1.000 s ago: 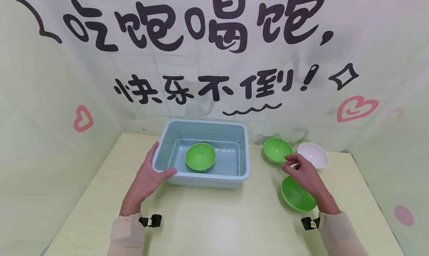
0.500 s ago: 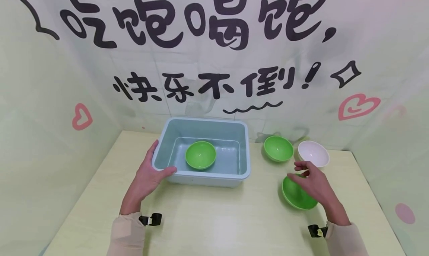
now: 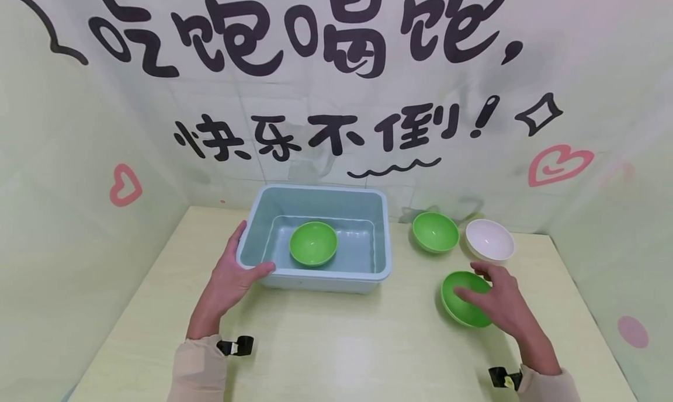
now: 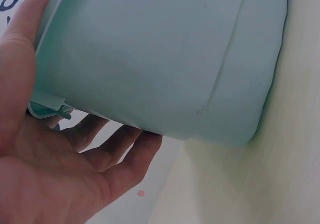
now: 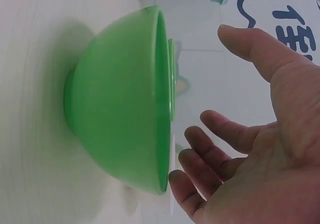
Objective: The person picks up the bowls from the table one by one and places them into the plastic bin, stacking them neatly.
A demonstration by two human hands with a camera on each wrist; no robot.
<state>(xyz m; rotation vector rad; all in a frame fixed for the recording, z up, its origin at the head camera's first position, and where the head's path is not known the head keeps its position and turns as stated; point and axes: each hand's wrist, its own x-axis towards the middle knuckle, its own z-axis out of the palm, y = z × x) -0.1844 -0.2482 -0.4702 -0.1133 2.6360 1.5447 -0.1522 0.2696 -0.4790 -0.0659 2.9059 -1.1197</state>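
My left hand (image 3: 229,282) grips the front left corner of a light blue plastic basin (image 3: 326,280), thumb over the front rim and fingers along the outer left wall. The left wrist view shows the fingers bent against the basin's side (image 4: 150,59). Inside the basin sits an upright green bowl (image 3: 313,243). My right hand (image 3: 502,302) hovers over the right part of another green bowl (image 3: 457,302), thumb and fingers spread apart. In the right wrist view that bowl (image 5: 120,99) stands on the table, its rim close to the little fingertip; nothing is between thumb and fingers.
Behind the right hand, a third green bowl (image 3: 435,232) and a white bowl (image 3: 490,240) stand side by side near the back wall. The pale wooden table (image 3: 336,343) is enclosed by a printed white sheet (image 3: 294,98) at the back and sides.
My right hand has drawn back toward me and right, from beside the far green bowl to above the near one, and its thumb and fingers have spread. My left hand stays on the basin.
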